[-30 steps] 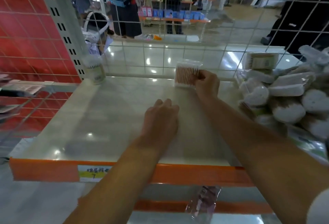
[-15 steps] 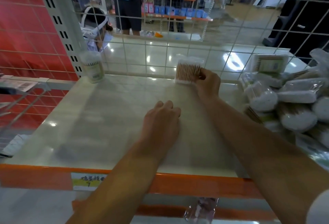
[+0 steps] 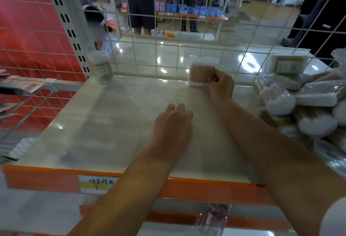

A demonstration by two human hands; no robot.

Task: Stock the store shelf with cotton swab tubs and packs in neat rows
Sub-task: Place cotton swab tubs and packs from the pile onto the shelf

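A square clear pack of wooden cotton swabs (image 3: 201,73) stands upright at the back of the pale shelf (image 3: 116,115), against the wire grid. My right hand (image 3: 221,86) grips its right edge with curled fingers. My left hand (image 3: 173,123) rests on the middle of the shelf, fingers loosely curled, holding nothing. A round tub of swabs (image 3: 102,70) stands at the back left corner. A heap of swab packs and tubs (image 3: 303,104) lies at the right end of the shelf.
A white wire grid (image 3: 168,48) closes the shelf's back. An orange rail with a price label (image 3: 96,184) runs along the front edge. A flat pack (image 3: 287,64) lies beyond the grid at the right. People stand in the aisle behind. A wire basket (image 3: 28,93) sits at the left.
The view has shifted slightly. My right hand stays on the square pack at the back of the shelf; my left hand has barely moved.
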